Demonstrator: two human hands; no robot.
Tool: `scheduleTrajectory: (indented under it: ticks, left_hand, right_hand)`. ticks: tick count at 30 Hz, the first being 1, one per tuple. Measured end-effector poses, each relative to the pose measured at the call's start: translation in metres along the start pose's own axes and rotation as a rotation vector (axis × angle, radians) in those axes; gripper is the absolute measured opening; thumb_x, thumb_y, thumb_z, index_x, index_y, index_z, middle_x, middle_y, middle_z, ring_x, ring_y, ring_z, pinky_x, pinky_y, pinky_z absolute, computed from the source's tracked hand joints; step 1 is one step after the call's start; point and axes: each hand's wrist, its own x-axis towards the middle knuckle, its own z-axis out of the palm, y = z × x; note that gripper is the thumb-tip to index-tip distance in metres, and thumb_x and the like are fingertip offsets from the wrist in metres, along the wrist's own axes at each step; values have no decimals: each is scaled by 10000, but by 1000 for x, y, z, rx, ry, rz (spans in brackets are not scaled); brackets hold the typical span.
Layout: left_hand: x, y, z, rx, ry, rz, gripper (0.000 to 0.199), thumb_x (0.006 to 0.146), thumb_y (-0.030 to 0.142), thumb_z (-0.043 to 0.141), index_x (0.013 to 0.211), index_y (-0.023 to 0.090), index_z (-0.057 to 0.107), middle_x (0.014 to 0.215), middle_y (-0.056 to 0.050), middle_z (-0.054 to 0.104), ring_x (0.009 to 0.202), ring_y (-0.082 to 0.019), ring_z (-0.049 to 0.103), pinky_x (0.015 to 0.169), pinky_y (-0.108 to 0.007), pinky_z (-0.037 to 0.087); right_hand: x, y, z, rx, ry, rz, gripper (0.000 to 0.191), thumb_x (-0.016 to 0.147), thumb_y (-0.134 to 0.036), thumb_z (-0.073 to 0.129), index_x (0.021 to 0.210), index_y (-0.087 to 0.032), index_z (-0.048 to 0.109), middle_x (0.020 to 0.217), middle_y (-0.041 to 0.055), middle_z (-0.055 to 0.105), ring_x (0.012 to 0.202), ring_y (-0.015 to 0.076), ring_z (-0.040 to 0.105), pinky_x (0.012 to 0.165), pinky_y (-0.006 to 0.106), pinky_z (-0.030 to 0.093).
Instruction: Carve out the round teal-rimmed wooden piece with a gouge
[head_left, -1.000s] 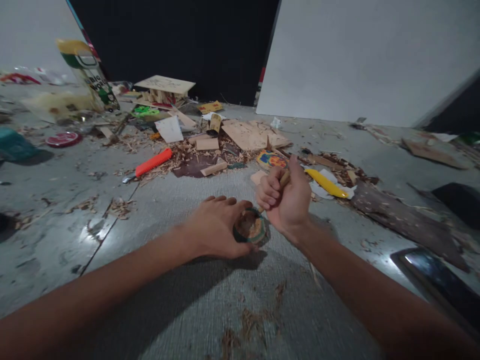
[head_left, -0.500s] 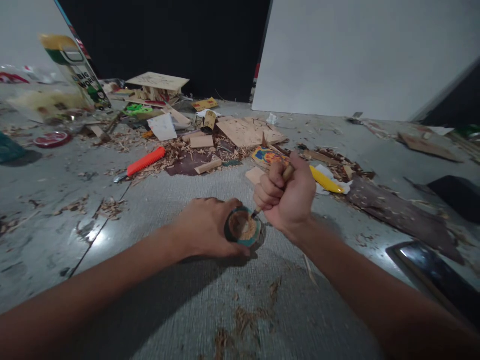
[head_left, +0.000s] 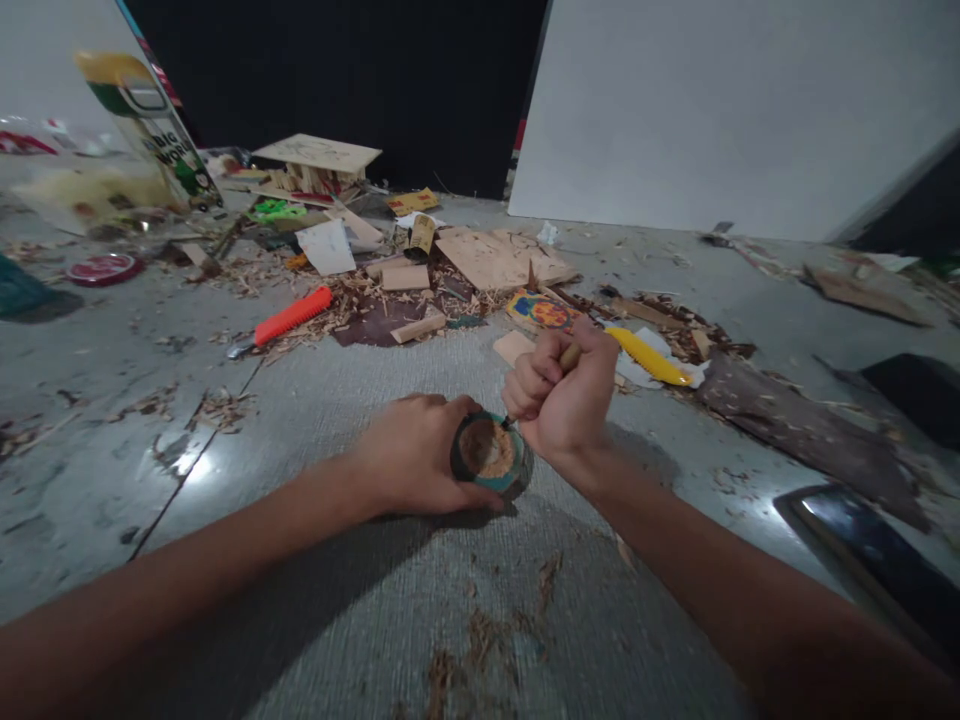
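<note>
A small hollowed wooden bowl with a teal outside lies tilted on the floor, its opening facing me. Pale wood shavings sit inside its hollow. My left hand is wrapped around the bowl's left side, fingers over the top and thumb along the bottom. In my right hand is a carving tool with a wooden handle, clenched in a fist. Its dark tip meets the bowl's upper right rim; most of the blade is hidden by my fingers.
An orange-handled cutter and a yellow-handled tool lie beyond my hands. Wood pieces, shavings and a plywood sheet are strewn behind. A phone-like dark slab rests at right, a red lid at left.
My right fist has shifted slightly left and down with the carving tool. The bowl has turned a little in my left hand, and more of its outer side shows.
</note>
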Motion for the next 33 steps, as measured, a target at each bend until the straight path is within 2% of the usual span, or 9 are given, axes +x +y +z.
scheduleTrajectory:
  ticks: [5,12,16,21,27,33]
  left_hand:
    - [-2,0,3,-5,16,-4,864,621,800,647,1213,174,597,1012,-140,723,938,-356,681,787,-453,522]
    - [-2,2,6,-29,37,6,833,646,799,626,1207,184,590,1010,-137,719,934,-333,678,791,-436,522]
    - [-3,3,5,-6,30,6,844,654,771,647,1236,164,574,1023,-151,711,958,-363,665,814,-480,520]
    - [-4,2,5,-39,42,9,804,655,778,643,1215,204,589,1053,-139,703,994,-359,656,830,-474,515]
    - [-3,1,5,-26,20,7,823,653,767,657,1237,191,586,1062,-144,707,1006,-386,651,856,-524,513]
    - [-1,2,2,-22,8,5,852,637,757,676,1263,187,586,1060,-151,712,999,-390,659,846,-519,518]
  right_hand:
    - [0,-1,0,82,88,45,582,948,-463,289,415,-231,263,387,-85,116,333,71,47,307,210,105]
    - [-1,0,-2,124,156,28,544,923,-459,289,432,-234,224,381,-86,111,343,76,29,307,214,101]
    - [8,1,-10,185,246,86,521,917,-470,337,476,-232,192,384,-90,123,337,75,44,303,220,88]
    - [15,5,-20,237,324,163,498,903,-480,355,514,-232,168,383,-98,129,335,76,55,303,219,99]
    - [16,8,-28,231,356,227,476,919,-421,309,515,-234,139,353,-90,140,332,83,57,303,226,114]
    - [16,-5,-22,210,315,216,509,927,-440,322,507,-223,135,362,-80,132,335,84,63,312,231,122]
